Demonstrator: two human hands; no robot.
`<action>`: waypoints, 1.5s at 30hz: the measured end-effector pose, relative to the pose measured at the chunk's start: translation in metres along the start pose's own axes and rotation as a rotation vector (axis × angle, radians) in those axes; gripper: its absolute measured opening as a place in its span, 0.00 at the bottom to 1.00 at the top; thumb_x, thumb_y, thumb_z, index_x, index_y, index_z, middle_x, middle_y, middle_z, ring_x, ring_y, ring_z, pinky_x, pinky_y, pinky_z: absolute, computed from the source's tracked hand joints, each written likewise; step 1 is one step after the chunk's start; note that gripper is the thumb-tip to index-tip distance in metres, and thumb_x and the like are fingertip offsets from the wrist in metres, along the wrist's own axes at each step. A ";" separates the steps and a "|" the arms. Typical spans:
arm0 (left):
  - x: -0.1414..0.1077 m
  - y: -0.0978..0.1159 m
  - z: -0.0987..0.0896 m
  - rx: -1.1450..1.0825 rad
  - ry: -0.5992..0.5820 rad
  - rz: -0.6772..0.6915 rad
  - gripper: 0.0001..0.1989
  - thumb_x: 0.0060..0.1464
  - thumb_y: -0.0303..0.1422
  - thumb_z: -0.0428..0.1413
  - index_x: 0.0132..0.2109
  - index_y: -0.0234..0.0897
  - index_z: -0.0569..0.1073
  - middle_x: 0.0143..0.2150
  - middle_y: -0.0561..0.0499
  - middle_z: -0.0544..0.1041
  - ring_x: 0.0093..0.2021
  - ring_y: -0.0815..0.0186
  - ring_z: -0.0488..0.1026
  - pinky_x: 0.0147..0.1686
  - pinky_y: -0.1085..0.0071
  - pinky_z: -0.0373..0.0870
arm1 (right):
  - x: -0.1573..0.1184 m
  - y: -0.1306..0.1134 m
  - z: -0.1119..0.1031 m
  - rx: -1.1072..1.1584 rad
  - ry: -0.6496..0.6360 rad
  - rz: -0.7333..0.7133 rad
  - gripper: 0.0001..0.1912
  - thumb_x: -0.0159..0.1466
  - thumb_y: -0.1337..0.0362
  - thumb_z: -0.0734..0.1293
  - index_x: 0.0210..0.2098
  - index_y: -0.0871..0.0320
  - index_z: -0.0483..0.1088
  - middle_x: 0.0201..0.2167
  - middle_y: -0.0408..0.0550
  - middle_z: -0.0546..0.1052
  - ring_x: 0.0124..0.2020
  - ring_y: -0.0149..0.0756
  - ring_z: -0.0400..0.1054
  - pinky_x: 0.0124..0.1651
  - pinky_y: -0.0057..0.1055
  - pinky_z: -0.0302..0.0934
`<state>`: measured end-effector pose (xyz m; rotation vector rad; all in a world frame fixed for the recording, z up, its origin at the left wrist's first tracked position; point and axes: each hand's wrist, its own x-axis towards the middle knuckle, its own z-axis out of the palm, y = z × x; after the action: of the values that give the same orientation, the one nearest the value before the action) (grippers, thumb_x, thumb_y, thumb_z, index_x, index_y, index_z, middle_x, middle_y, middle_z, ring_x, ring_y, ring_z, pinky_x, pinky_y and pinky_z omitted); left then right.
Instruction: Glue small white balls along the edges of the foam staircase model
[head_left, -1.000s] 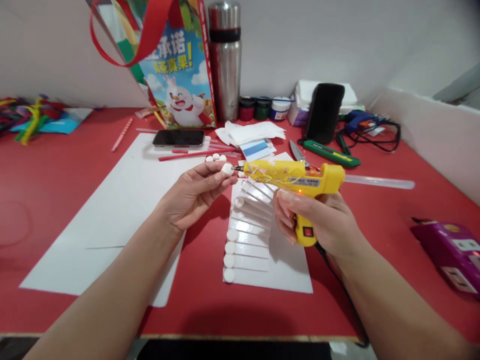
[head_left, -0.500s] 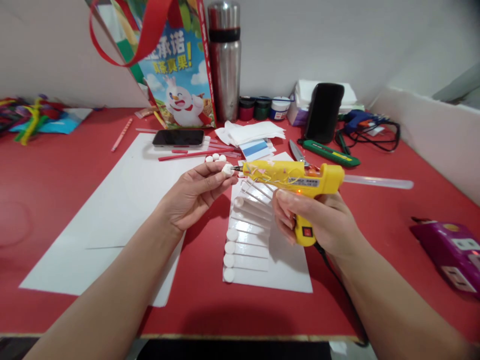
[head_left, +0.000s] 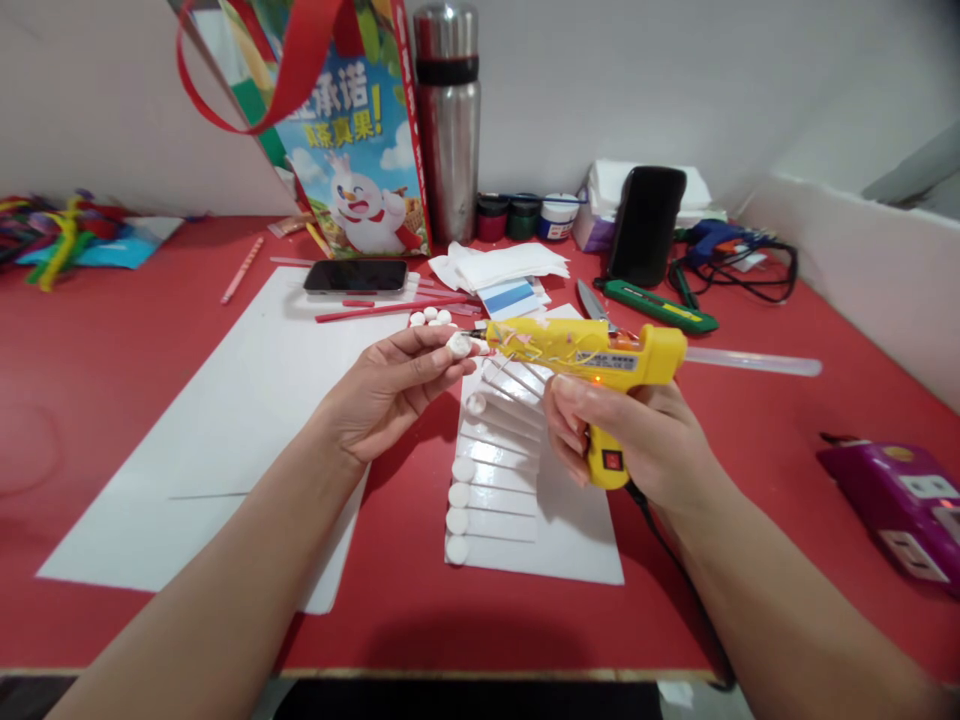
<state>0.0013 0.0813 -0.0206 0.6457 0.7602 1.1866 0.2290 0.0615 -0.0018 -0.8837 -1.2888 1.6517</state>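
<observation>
Shifted slightly rightward, a white disc (head_left: 459, 346) sits pinched in left fingers (head_left: 429, 369), right fingers (head_left: 563, 432) wrapped round a glue gun (head_left: 550, 343).

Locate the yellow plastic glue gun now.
In the head view, the yellow plastic glue gun is right of centre in the right grip, its nozzle close to the small white disc pinched in the left grip.

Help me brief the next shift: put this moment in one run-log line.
left hand: pinches disc | right hand: grips glue gun | nozzle: at disc, contact unclear | nearby: more discs on sheet
</observation>
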 end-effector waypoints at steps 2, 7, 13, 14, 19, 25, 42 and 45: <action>0.000 0.000 0.001 -0.016 -0.002 0.006 0.10 0.47 0.19 0.69 0.39 0.30 0.82 0.38 0.48 0.85 0.37 0.69 0.83 0.41 0.82 0.79 | 0.000 0.000 0.000 -0.007 0.008 0.002 0.20 0.62 0.55 0.73 0.21 0.58 0.66 0.17 0.39 0.65 0.13 0.29 0.63 0.15 0.26 0.55; 0.000 0.001 0.003 -0.010 0.037 0.016 0.11 0.47 0.18 0.69 0.38 0.31 0.82 0.37 0.49 0.84 0.37 0.68 0.83 0.43 0.80 0.80 | 0.001 0.001 -0.001 -0.018 0.000 -0.006 0.21 0.62 0.55 0.73 0.20 0.58 0.65 0.16 0.39 0.65 0.12 0.29 0.63 0.14 0.26 0.55; 0.001 0.000 0.003 0.020 0.071 0.050 0.10 0.47 0.18 0.68 0.38 0.31 0.81 0.36 0.49 0.83 0.40 0.67 0.83 0.50 0.75 0.79 | 0.001 0.001 -0.001 -0.027 -0.007 -0.005 0.20 0.63 0.55 0.73 0.21 0.58 0.66 0.17 0.39 0.66 0.13 0.29 0.63 0.14 0.26 0.57; 0.001 0.000 0.003 0.024 0.073 0.061 0.09 0.47 0.18 0.68 0.37 0.31 0.81 0.37 0.50 0.83 0.40 0.67 0.83 0.51 0.74 0.79 | 0.001 0.001 -0.001 -0.030 -0.007 -0.006 0.20 0.63 0.55 0.73 0.21 0.58 0.66 0.17 0.39 0.66 0.13 0.29 0.63 0.14 0.27 0.57; 0.000 0.000 0.006 0.061 0.109 0.142 0.09 0.48 0.19 0.68 0.37 0.31 0.81 0.36 0.50 0.83 0.38 0.68 0.83 0.50 0.73 0.79 | 0.000 0.001 -0.002 -0.057 -0.014 -0.008 0.20 0.63 0.56 0.73 0.21 0.58 0.66 0.17 0.39 0.66 0.13 0.29 0.63 0.15 0.27 0.56; -0.001 0.000 0.008 0.140 0.131 0.209 0.10 0.46 0.23 0.70 0.37 0.33 0.80 0.35 0.51 0.83 0.37 0.68 0.82 0.46 0.73 0.79 | -0.004 -0.002 0.000 0.064 -0.066 0.052 0.18 0.64 0.57 0.72 0.22 0.59 0.69 0.18 0.40 0.67 0.14 0.27 0.63 0.16 0.26 0.54; -0.057 0.037 0.027 1.324 -0.073 0.210 0.08 0.58 0.36 0.62 0.44 0.42 0.82 0.40 0.51 0.82 0.37 0.64 0.78 0.36 0.70 0.75 | 0.003 -0.010 -0.007 0.233 0.010 -0.089 0.19 0.63 0.58 0.70 0.20 0.61 0.69 0.17 0.43 0.68 0.10 0.28 0.62 0.13 0.24 0.53; -0.065 0.023 0.025 1.380 -0.034 0.147 0.09 0.60 0.38 0.60 0.46 0.43 0.79 0.38 0.52 0.81 0.35 0.65 0.77 0.35 0.70 0.74 | 0.002 -0.010 -0.009 0.207 -0.017 -0.088 0.18 0.65 0.57 0.69 0.22 0.60 0.69 0.19 0.42 0.68 0.12 0.27 0.63 0.14 0.24 0.54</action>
<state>-0.0041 0.0231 0.0241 1.8542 1.4981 0.6195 0.2383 0.0677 0.0062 -0.6813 -1.1279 1.6905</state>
